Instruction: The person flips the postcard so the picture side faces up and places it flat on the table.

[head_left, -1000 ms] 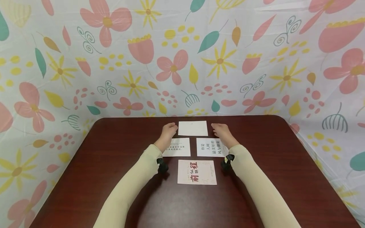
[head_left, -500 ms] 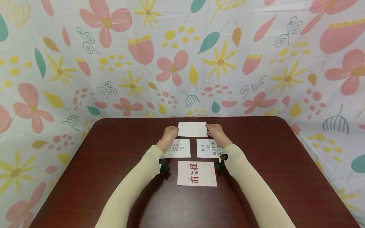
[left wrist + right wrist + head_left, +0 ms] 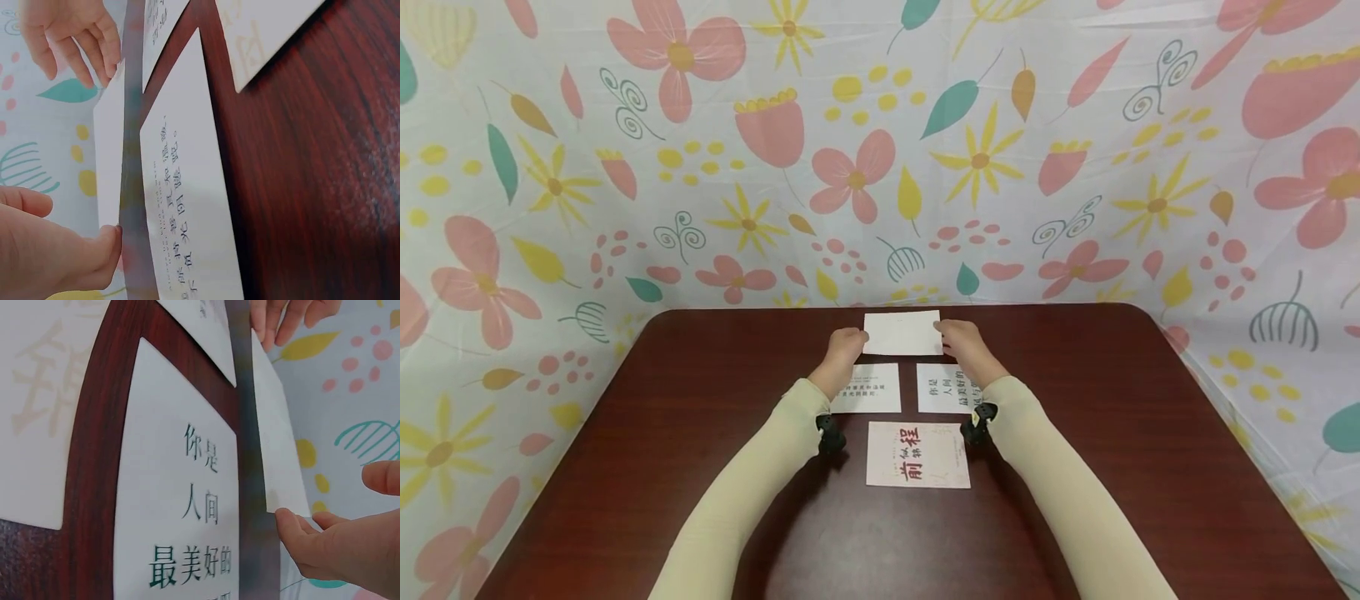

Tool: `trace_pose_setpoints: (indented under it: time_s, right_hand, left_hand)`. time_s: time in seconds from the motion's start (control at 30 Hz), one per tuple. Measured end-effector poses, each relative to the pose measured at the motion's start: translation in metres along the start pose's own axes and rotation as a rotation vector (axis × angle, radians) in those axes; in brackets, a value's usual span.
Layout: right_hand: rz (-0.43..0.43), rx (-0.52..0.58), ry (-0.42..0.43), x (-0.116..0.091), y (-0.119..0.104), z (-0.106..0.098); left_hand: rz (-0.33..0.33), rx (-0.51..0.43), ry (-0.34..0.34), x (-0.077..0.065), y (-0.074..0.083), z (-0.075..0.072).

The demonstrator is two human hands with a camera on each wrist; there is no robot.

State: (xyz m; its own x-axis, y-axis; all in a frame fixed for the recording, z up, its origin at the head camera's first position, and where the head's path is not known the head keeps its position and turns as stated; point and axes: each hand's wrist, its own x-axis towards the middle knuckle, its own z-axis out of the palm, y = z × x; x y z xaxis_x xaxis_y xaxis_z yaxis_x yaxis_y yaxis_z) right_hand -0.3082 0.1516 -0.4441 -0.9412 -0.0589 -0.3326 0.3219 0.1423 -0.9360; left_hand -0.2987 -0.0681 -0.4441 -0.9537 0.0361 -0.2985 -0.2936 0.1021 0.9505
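Observation:
A blank white card [image 3: 902,333] is held between my two hands at the far side of the table, just above its surface. My left hand [image 3: 844,354] pinches its left edge, and my right hand [image 3: 968,343] pinches the right edge. From the left wrist, the card [image 3: 110,156] appears tilted on edge, with the left hand's thumb and fingers [image 3: 111,236] at its near corner. The right wrist view has the right hand [image 3: 344,544] with fingertips at the card's lower end. The card's underside is hidden in the head view.
Two white cards with printed characters, one left [image 3: 872,390] and one right [image 3: 942,388], lie side by side on the dark red-brown table [image 3: 625,467]. Closer to me lies a pinkish card with red characters [image 3: 917,454]. Behind the table hangs a floral cloth [image 3: 880,100].
My right hand came in leftward to the blank card's right edge, and both hands now grip it. The card has risen off the table and shifted slightly left.

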Motion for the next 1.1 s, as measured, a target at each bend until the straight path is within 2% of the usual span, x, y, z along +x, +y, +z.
trace_pose_setpoints:
  time_s: [0.33, 0.7, 0.97, 1.1]
  right_hand:
    - [-0.048, 0.037, 0.047, -0.005, -0.009, 0.002]
    - [-0.089, 0.105, 0.085, -0.01, -0.013, 0.001]
    - [-0.087, 0.185, 0.139, -0.011, -0.013, 0.001]
    - [-0.081, 0.241, 0.184, -0.011, -0.011, 0.001]
  left_hand:
    - [0.065, 0.032, -0.009, -0.006, 0.008, 0.0]
    - [0.115, 0.07, 0.025, -0.001, 0.011, 0.004]
    - [0.124, 0.054, 0.02, -0.003, 0.011, 0.004]
    - [0.101, 0.034, 0.005, -0.003, 0.009, 0.005]
